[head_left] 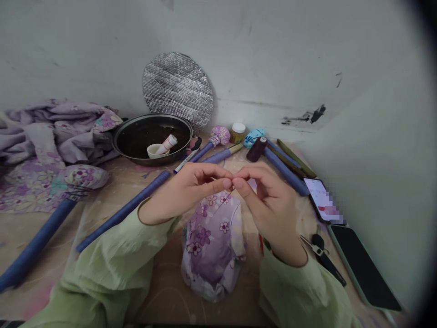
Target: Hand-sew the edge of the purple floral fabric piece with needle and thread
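My left hand [201, 184] and my right hand [264, 196] meet fingertip to fingertip above the table. Thumb and forefinger are pinched on each side. Whatever lies between the fingertips is too small to make out; a thin dark line just below them may be thread. Beneath the hands rests a piece of purple flowered fabric [215, 241], gathered along its lower edge. Behind my right hand a spool of dark thread [256, 149] leans to one side.
A black pan [126, 157] holding a white cup [157, 151] stands at the back left, near blue wrapped sticks [123, 212] and heaped fabric [44, 136]. Right of my hands lie two phones [363, 266] and small scissors [316, 246]. A wall [273, 54] rises behind.
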Action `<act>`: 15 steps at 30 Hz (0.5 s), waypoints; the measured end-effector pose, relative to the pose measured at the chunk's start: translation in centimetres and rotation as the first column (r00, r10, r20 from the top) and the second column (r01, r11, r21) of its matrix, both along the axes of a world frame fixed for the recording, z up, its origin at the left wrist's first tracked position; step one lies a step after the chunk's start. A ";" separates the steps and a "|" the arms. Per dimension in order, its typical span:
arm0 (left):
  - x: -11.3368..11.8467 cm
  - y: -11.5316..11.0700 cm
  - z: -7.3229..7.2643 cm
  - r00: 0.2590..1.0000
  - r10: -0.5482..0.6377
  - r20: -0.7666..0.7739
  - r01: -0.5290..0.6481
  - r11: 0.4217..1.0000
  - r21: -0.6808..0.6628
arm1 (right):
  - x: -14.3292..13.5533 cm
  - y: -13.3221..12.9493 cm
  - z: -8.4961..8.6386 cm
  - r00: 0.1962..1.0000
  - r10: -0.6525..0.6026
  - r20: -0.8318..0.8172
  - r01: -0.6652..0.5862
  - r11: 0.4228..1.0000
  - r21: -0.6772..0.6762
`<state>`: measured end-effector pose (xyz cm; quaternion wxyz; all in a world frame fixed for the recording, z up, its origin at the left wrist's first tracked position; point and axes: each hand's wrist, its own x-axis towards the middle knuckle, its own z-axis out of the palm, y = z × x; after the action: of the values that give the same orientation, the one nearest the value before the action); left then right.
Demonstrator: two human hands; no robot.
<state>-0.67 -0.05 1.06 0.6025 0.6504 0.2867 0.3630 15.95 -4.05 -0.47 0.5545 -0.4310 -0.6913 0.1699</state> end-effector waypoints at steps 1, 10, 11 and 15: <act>0.1 0.0 0.0 1.000 -0.003 0.012 0.003 1.000 -0.029 | 0.0 0.1 -0.1 1.000 0.008 -0.013 -0.008 1.000 -0.004; 0.2 0.0 -0.5 0.994 0.031 0.109 -0.012 0.986 -0.166 | 0.1 0.3 -0.5 0.999 0.022 -0.039 -0.021 0.999 0.027; 0.1 0.0 -0.5 0.992 0.024 0.123 -0.001 0.984 -0.179 | 0.1 0.3 -0.5 0.999 0.027 -0.035 -0.026 0.999 0.036; 0.0 0.1 -0.6 0.987 0.004 0.163 0.032 0.975 -0.220 | 0.2 0.4 -0.4 0.999 0.042 0.003 -0.042 0.997 0.059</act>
<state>-0.64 0.07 0.51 0.6952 0.5493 0.2709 0.3762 16.17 -3.68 -0.84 0.5625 -0.4000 -0.7055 0.1607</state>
